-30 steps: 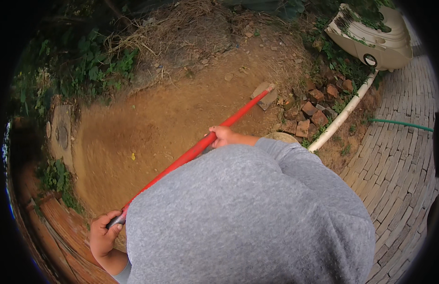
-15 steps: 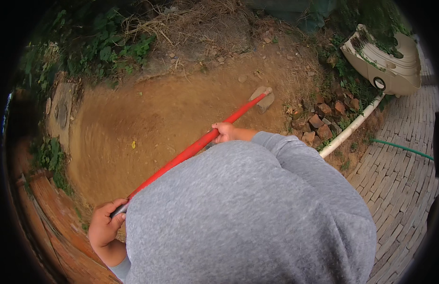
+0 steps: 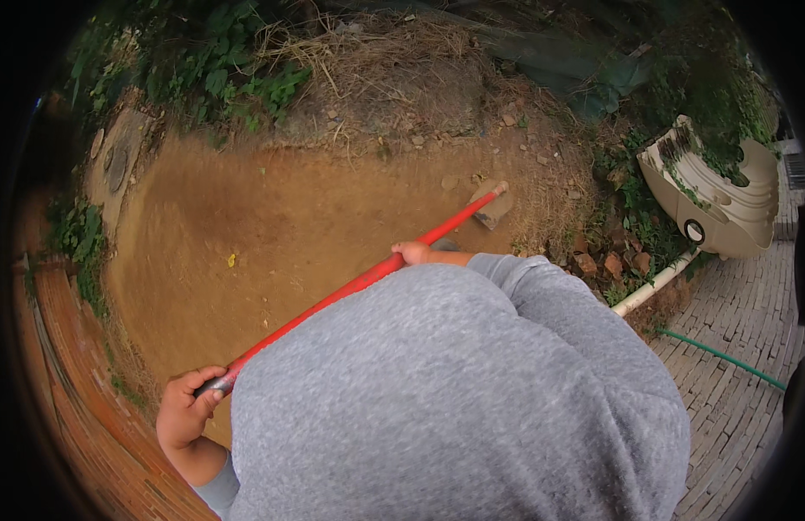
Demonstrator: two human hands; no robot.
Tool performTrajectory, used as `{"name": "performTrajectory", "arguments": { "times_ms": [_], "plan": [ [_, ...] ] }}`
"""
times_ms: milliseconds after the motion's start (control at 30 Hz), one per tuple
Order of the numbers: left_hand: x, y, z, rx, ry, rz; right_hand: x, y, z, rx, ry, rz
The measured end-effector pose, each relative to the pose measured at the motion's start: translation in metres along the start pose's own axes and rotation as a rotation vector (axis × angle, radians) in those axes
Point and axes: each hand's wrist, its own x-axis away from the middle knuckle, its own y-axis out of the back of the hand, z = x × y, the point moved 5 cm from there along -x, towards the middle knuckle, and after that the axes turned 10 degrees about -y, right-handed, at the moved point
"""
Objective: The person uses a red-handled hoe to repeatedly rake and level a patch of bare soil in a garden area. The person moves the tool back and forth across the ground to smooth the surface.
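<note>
A hoe with a long red handle (image 3: 333,302) slants across the view from lower left to upper right. My left hand (image 3: 187,401) is closed round the dark grey butt end of the handle. Farther up, my right hand (image 3: 413,253) grips the handle near the middle. The hoe's dirt-coloured metal blade (image 3: 496,211) is at the far right edge of the bare brown soil (image 3: 272,226); whether it touches the ground I cannot tell. My grey-sleeved arm and shirt hide the ground below the handle.
Broken bricks (image 3: 612,264) lie at the right by a white pipe (image 3: 658,285). Beyond stands a cracked beige plastic shell (image 3: 715,195). A green hose (image 3: 723,356) crosses grey paving (image 3: 715,408). Leafy plants (image 3: 220,74) and dry grass (image 3: 368,52) line the back; a brick surface (image 3: 81,373) borders the left.
The view has tilted, so the soil, shell and bricks sit lower in it. Both hands keep their grip on the hoe, whose blade shows slightly lower and farther right.
</note>
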Motion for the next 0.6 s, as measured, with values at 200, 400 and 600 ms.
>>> {"name": "performTrajectory", "arguments": {
  "times_ms": [200,400,600],
  "plan": [
    [-0.017,-0.075,-0.072,-0.159,-0.035,-0.071,0.025,0.043,0.015,-0.673,-0.229,0.174],
    [-0.014,-0.119,-0.144,-0.250,0.190,-0.114,0.064,0.066,0.029,-0.705,-0.407,0.329],
    [-0.009,-0.159,-0.179,-0.468,0.372,-0.126,0.083,0.108,0.018,-0.376,-0.491,0.404]
  ]
}}
